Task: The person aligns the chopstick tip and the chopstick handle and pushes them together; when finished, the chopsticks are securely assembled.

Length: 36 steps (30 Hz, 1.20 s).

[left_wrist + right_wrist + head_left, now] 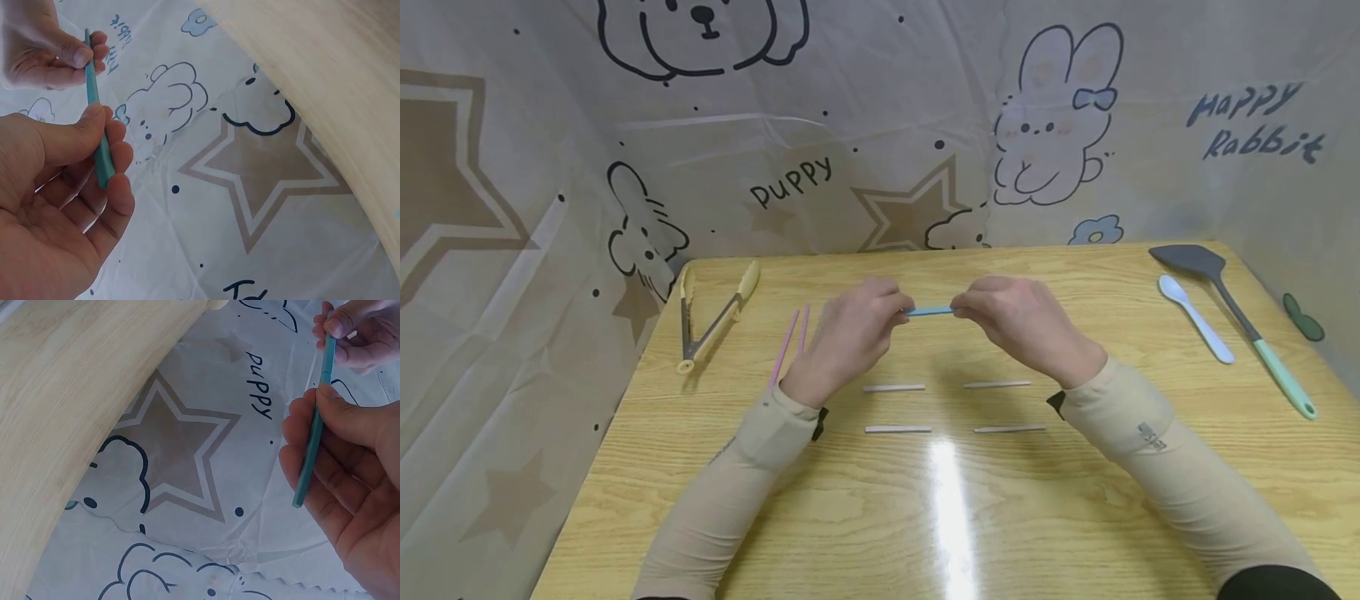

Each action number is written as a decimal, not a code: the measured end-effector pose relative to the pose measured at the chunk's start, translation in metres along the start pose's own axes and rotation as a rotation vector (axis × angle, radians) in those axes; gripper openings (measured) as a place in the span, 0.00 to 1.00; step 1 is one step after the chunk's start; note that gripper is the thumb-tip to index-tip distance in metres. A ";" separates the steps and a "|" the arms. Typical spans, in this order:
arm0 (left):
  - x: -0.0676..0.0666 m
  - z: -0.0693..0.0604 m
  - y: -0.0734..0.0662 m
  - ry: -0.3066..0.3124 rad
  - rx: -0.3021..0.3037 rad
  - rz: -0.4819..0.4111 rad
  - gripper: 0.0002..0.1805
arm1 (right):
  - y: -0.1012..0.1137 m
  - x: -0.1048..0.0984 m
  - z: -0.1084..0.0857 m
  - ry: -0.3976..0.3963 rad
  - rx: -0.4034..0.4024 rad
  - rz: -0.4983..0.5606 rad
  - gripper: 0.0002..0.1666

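Note:
A thin blue straw (931, 311) is held level above the table between both hands. My left hand (857, 329) pinches one part of it between thumb and fingers, and my right hand (1022, 321) pinches the other. In the left wrist view, the near end of the straw (105, 165) looks flattened and sticks out past the left thumb. The right wrist view shows the straw (309, 453) lying along the curled right fingers, with its rounded end free. Below the hands, several short pale sticks (898, 429) lie on the table in two rows.
Two pink straws (786, 346) lie partly behind the left forearm. Tongs (711, 329) rest at the table's left. On the right are a light blue spoon (1198, 321) and a spatula (1243, 308) with a mint handle. A printed cloth (880, 108) hangs behind the table (820, 533).

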<state>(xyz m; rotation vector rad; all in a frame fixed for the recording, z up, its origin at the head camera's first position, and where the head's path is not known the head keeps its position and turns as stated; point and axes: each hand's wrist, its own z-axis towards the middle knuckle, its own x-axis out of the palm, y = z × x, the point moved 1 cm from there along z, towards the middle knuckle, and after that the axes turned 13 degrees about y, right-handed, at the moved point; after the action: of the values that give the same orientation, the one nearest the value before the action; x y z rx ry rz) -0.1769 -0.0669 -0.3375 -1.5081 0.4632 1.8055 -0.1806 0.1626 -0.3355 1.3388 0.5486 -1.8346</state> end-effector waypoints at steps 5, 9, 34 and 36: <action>0.002 0.001 -0.003 -0.029 0.014 -0.012 0.04 | 0.000 -0.002 -0.001 -0.004 -0.014 -0.005 0.07; 0.002 0.001 -0.005 -0.044 0.019 -0.020 0.04 | 0.001 -0.003 -0.001 -0.011 -0.027 -0.003 0.07; 0.001 0.001 -0.010 0.054 0.009 0.105 0.05 | 0.007 0.004 0.002 -0.021 -0.101 -0.113 0.06; 0.002 0.001 -0.012 0.065 0.018 0.106 0.05 | 0.008 0.005 0.002 -0.016 -0.101 -0.115 0.05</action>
<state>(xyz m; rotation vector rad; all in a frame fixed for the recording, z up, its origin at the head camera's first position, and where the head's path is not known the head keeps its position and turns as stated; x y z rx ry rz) -0.1693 -0.0571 -0.3374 -1.5595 0.5993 1.8326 -0.1759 0.1550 -0.3384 1.2464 0.7132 -1.8819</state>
